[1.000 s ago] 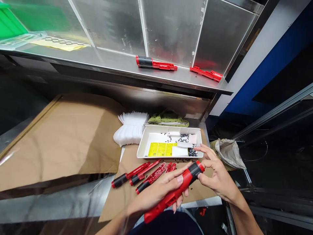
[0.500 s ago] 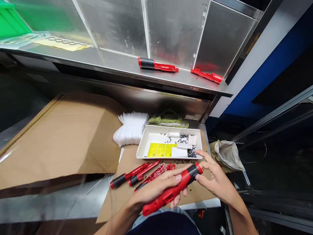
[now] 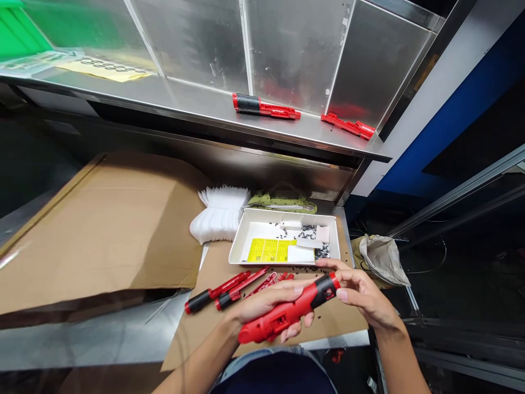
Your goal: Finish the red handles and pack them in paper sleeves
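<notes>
Both my hands hold a red plastic tool housing (image 3: pixel 283 317) with a black grip band near its far end. My left hand (image 3: pixel 266 309) cradles the red body from below. My right hand (image 3: pixel 363 295) pinches the black and red end with its fingertips. Beyond my hands, on brown cardboard (image 3: pixel 197 345), lie several loose red housing pieces (image 3: pixel 232 290), some with black grips. Black specks are scattered near them. A white tray (image 3: pixel 283 216) stands just past my right fingers, holding yellow labels (image 3: pixel 268 250) and small black parts (image 3: pixel 315 235).
White foam sheets (image 3: pixel 217 219) and a green pouch (image 3: pixel 283 201) sit behind the tray. A steel shelf (image 3: pixel 184 104) above holds two red housings (image 3: pixel 262 108). A crumpled paper bag (image 3: pixel 383 260) lies to the right, and a large cardboard sheet (image 3: pixel 102 230) spreads left.
The housing has swung flatter, its red end rising and moving left. My right fingers have closed around its black end, and my left hand has shifted upward beneath it.
</notes>
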The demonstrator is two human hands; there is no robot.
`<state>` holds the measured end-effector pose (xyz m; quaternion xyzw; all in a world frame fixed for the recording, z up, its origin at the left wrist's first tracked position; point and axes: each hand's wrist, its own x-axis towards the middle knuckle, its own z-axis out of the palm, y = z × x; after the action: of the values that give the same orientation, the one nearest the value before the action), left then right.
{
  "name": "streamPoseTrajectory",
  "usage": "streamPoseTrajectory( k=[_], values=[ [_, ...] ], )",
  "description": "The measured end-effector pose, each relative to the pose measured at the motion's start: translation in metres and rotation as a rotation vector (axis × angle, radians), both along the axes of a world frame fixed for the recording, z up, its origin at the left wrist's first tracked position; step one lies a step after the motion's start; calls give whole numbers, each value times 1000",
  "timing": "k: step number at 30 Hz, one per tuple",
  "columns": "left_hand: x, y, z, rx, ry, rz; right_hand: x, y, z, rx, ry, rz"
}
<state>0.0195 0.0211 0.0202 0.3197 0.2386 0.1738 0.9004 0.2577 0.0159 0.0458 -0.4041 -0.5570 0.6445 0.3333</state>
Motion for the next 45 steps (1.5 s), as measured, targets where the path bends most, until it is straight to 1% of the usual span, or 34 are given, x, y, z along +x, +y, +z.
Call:
streamPoseTrajectory(
  k=[3, 6, 8, 13, 19, 21, 24, 26, 30, 34, 36, 39, 41, 43, 45],
  values=[
    [0, 3, 0, 31, -15, -13, -1, -1, -2, 85, -129, -50],
    [0, 5, 1, 41, 10, -41, -3, -2, -2, 149, -270, -15],
    [0, 5, 1, 42, 21, -46, -5, -2, -2, 173, -303, -3],
    [2, 2, -3, 48, -29, -43, -7, -3, -5, 160, -244, 14],
    [3, 2, -9, 18, -30, -47, -11, -10, -11, 168, -203, -123],
    [4, 2, -9, 26, -40, -53, -11, -12, -12, 175, -187, -140],
    [7, 2, -8, 25, -36, -52, -10, -12, -14, 163, -130, -103],
    [8, 2, -8, 14, -22, -48, -8, -11, -15, 126, -78, -78],
    [8, 2, -9, 4, -17, -52, -8, -10, -17, 50, 13, -92],
    [8, 4, -9, 1, -28, -47, -5, -10, -20, 9, 79, -69],
    [8, 4, -9, 2, -35, -38, -3, -9, -23, -1, 94, -53],
    [8, 3, -9, -9, -52, -31, -2, -9, -25, 26, 107, -32],
    [9, 3, -9, -17, -40, -28, -3, -9, -26, 40, 112, -57],
    [9, 4, -9, -19, -25, -33, -5, -9, -26, 29, 88, -117],
    [8, 4, -9, -25, -16, -38, -7, -10, -26, 58, 31, -196]
  ],
)
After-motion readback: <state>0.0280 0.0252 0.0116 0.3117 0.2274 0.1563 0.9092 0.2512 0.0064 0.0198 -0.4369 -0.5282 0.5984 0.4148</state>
